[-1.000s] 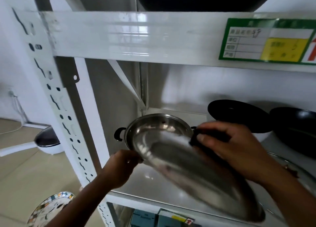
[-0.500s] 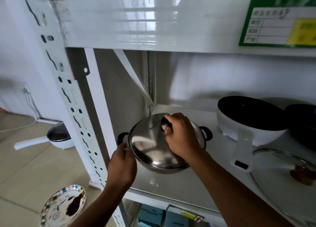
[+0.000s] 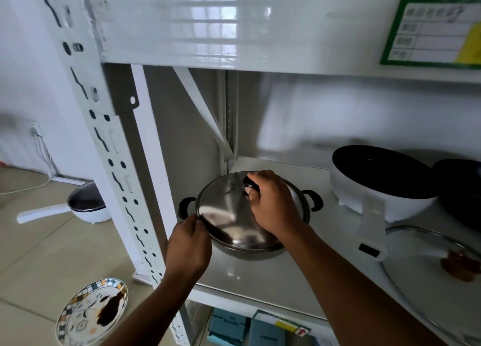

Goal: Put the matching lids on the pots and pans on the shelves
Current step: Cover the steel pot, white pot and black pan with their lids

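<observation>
A steel pot (image 3: 250, 253) with two black side handles stands on the white shelf (image 3: 260, 280) at the left end. Its steel lid (image 3: 229, 210) lies on top of it. My right hand (image 3: 273, 205) grips the lid's black knob (image 3: 250, 184). My left hand (image 3: 188, 241) pinches the lid's near-left rim beside the pot's left handle (image 3: 184, 207). To the right stands a white pan with a black inside (image 3: 377, 181), uncovered, with its white handle pointing toward me. A glass lid with a brown knob (image 3: 429, 265) lies flat at the shelf's right front.
A black pan (image 3: 460, 189) sits at the far right. The upper shelf beam (image 3: 234, 25) carries a green label (image 3: 432, 25). The white perforated upright (image 3: 104, 137) stands left of the pot. On the floor lie a white saucepan (image 3: 86, 202) and a patterned plate (image 3: 91, 312).
The lid, held tilted in front of the pot a second ago, has been turned over and set down on the pot. My left hand moved from the pot's side to the lid's rim.
</observation>
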A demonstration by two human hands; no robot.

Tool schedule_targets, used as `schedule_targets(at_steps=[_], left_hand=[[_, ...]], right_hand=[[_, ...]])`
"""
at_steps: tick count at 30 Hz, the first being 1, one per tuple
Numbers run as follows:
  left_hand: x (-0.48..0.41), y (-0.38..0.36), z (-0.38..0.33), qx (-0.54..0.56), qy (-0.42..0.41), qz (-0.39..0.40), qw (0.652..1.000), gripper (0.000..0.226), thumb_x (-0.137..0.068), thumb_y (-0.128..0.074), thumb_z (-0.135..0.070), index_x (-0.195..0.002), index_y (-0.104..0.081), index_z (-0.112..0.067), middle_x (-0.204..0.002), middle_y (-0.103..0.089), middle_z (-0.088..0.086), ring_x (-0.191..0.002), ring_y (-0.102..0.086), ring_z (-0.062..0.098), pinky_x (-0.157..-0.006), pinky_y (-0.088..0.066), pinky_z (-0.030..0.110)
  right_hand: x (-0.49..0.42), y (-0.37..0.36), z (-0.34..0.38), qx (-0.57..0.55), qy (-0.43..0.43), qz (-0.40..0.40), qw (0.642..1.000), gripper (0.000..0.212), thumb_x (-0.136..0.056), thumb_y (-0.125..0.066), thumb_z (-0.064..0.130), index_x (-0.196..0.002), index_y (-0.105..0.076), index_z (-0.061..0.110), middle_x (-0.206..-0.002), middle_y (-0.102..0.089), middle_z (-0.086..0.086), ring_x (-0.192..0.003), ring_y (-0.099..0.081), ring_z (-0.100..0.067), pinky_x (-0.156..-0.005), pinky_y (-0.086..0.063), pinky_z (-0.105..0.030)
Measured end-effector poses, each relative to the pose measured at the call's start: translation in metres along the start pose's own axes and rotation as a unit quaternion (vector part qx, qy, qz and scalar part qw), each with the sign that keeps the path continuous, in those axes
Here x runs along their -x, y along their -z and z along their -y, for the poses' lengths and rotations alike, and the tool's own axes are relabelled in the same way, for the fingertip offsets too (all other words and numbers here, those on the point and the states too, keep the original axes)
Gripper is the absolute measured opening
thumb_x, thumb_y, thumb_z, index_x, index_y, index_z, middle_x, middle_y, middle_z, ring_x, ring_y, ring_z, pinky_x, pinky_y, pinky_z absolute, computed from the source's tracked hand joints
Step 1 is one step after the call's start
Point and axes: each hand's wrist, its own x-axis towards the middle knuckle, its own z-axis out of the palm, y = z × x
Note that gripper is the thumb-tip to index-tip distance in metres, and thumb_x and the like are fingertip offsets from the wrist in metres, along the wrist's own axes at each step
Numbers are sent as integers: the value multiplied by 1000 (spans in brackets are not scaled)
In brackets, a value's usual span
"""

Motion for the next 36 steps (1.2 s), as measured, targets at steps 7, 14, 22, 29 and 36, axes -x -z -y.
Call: schedule_targets(at_steps=[7,14,22,29,36], left_hand=[[22,-8,-13,-92,-111,-4,990,41,-93,-32,-39,-123,-55,-22,-127,-49,8,-119,-47,26,-93,-42,36],[45,-50,-78,-196,-296,51,934,54,-93,-29,-42,-143,-38,-25,-150,-40,2,-139,-32,25,-113,-31,45],[77,-121,-153,-242,-353,63,902,51,-95,-33,-47,-140,-43,-25,-149,-43,3,-137,-38,26,-110,-34,47],[117,-174,-178,-253,-369,79,891,51,-94,-36,-46,-138,-46,-21,-145,-48,5,-132,-45,29,-105,-41,48],[120,-203,-189,-315,-381,72,866,46,-95,-38,-41,-136,-47,-22,-144,-48,6,-128,-46,31,-99,-43,48]], right_hand=[[6,9,6,40,-13,28,999,42,-94,-53,24,-135,-53,15,-132,-58,-11,-123,-52,-32,-102,-41,-40],[52,84,-18,104,21,35,994,52,-93,-44,37,-138,-46,13,-136,-54,-10,-133,-43,-29,-108,-41,-42],[102,195,-94,111,-41,1,993,53,-93,-52,40,-139,-50,13,-145,-51,-9,-142,-37,-26,-113,-35,-43],[122,242,-152,129,-53,2,990,59,-92,-45,45,-143,-46,16,-150,-46,-8,-144,-32,-28,-115,-33,-46],[137,254,-200,123,-83,24,989,52,-96,-52,38,-144,-45,20,-153,-39,-12,-144,-30,-29,-115,-32,-48]])
